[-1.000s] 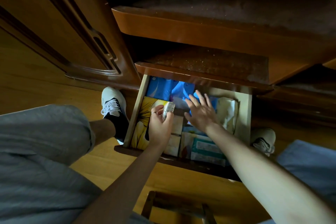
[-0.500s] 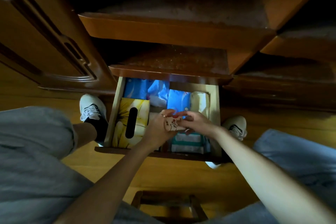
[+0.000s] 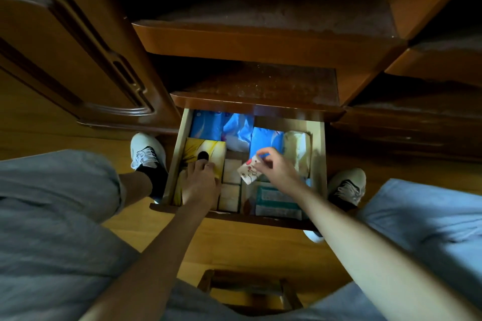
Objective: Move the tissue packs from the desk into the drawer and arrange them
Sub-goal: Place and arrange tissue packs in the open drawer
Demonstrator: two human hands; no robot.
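My left hand (image 3: 199, 185) has dropped flat onto the yellow box (image 3: 206, 148), so my right hand (image 3: 276, 171) alone pinches the small pack (image 3: 249, 172), tilted over the drawer's (image 3: 317, 154) middle gap.

Small pack (image 3: 248, 171) now in right hand (image 3: 276, 171) alone, left hand (image 3: 199, 185) on yellow box (image 3: 202, 150).

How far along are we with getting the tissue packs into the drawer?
Mostly done, it looks: the open drawer already holds blue packs at the back, a yellow tissue box and a teal pack. In hand: the right hand pinches a small white pack above the drawer; the left hand rests on the yellow box. Left: seating that pack. The desk top is out of view.
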